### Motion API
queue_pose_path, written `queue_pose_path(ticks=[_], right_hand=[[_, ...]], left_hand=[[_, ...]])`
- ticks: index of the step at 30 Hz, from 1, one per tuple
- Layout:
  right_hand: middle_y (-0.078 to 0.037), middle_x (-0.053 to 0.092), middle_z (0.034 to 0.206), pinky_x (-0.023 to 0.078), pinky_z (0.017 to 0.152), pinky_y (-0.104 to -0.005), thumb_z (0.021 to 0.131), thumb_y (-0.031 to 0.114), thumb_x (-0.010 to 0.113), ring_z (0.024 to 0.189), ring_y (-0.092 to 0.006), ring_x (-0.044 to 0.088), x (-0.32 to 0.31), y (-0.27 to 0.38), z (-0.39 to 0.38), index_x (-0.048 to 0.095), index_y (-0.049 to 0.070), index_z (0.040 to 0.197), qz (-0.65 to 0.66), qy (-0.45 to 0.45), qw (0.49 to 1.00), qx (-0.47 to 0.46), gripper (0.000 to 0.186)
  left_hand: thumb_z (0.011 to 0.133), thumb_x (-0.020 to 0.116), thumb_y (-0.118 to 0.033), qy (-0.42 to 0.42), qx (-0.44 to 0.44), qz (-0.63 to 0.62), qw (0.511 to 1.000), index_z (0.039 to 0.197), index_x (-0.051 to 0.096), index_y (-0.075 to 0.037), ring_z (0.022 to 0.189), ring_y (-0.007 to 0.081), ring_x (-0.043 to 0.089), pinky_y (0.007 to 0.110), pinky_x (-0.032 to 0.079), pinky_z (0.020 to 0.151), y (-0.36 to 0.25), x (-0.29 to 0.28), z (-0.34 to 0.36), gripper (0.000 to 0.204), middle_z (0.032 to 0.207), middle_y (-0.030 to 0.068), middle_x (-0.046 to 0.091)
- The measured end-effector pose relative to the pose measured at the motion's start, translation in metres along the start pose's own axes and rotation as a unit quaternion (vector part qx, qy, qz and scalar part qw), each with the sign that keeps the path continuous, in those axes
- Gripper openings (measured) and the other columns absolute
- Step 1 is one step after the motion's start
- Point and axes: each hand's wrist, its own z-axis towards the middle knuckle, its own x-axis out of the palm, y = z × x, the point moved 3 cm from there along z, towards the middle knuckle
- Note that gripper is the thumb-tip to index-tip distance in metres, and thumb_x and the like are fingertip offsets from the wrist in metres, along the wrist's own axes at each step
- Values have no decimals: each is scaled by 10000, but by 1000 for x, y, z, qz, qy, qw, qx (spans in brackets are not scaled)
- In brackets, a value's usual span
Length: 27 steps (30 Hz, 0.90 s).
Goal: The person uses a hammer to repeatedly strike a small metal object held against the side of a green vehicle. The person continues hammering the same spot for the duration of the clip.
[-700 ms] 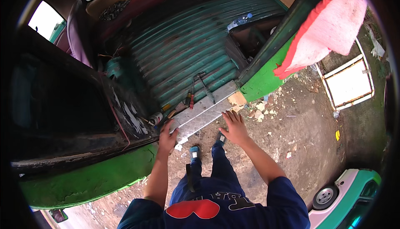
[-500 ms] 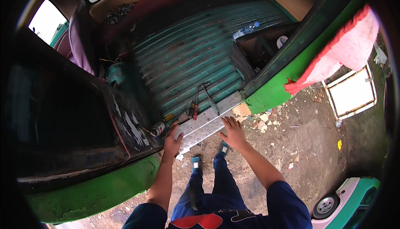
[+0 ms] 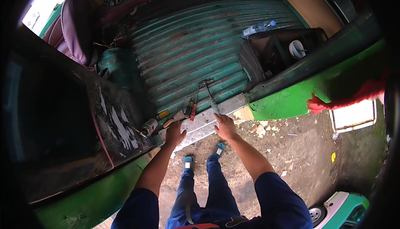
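My left hand [image 3: 175, 134] grips the left part of the diamond-pattern metal step plate [image 3: 229, 104], its fingers curled over the surface. My right hand [image 3: 225, 127] is closed on the same plate farther right, just below a long metal tool [image 3: 210, 95]. Red-handled pliers [image 3: 193, 111] and a black-and-yellow tool [image 3: 190, 108] lie behind the plate between my hands. A spray can [image 3: 149, 127], a yellow-handled tool [image 3: 162, 114] and a wooden-handled tool [image 3: 168, 122] are left of my left hand. A piece of pale board [image 3: 243, 114] shows right of my right hand.
The ridged green vehicle floor [image 3: 183, 54] stretches behind, with a bottle [image 3: 258, 28] and white bowl [image 3: 296, 49] at right. A scratched black panel [image 3: 116, 137] stands left. A red cloth [image 3: 346, 99] hangs right over a white frame [image 3: 354, 120]. A small car [image 3: 341, 210] is behind me.
My right hand has moved left along the plate, nearer my left hand, and its spread fingers have curled onto it. The camera view has shifted, showing more of the box at right.
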Motion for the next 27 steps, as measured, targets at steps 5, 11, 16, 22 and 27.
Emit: queue_pose_path(ticks=[5,11,16,22,27], right_hand=[[-115,528,1271,430,980,-452,856,303,645,1185,-282,517,7,-30,43,317,94,1465,-2,63,993,95,723],[-106,517,1296,476,946,-428,890,363,624,1164,-284,537,35,-49,69,311,107,1475,-10,85,990,115,711],[-122,509,1320,473,974,-411,895,366,628,1185,-307,534,49,-41,88,330,93,1464,15,116,985,131,699],[-140,483,1355,489,962,-417,883,270,651,1172,-340,556,56,-42,102,298,103,1478,63,127,977,159,711],[-201,469,1358,506,919,-449,873,225,632,1119,-375,585,71,-52,102,296,76,1468,82,121,973,180,699]], left_hand=[[852,667,-332,17,-13,35,999,1368,479,-92,1263,347,482,458,413,1038,15,13,23,600,1366,173,508],[848,665,-326,-12,-35,33,999,1349,493,-115,1241,339,498,464,435,998,9,23,51,570,1346,145,513],[862,652,-293,-10,-84,10,996,1367,480,-131,1276,337,467,467,428,1011,-5,34,66,557,1386,138,479],[871,607,-216,-32,-10,61,998,1362,486,-184,1225,361,498,516,454,935,-15,51,79,506,1399,178,430],[872,607,-199,-57,-15,74,995,1384,467,-192,1195,370,523,510,488,885,-8,65,87,531,1399,202,423]])
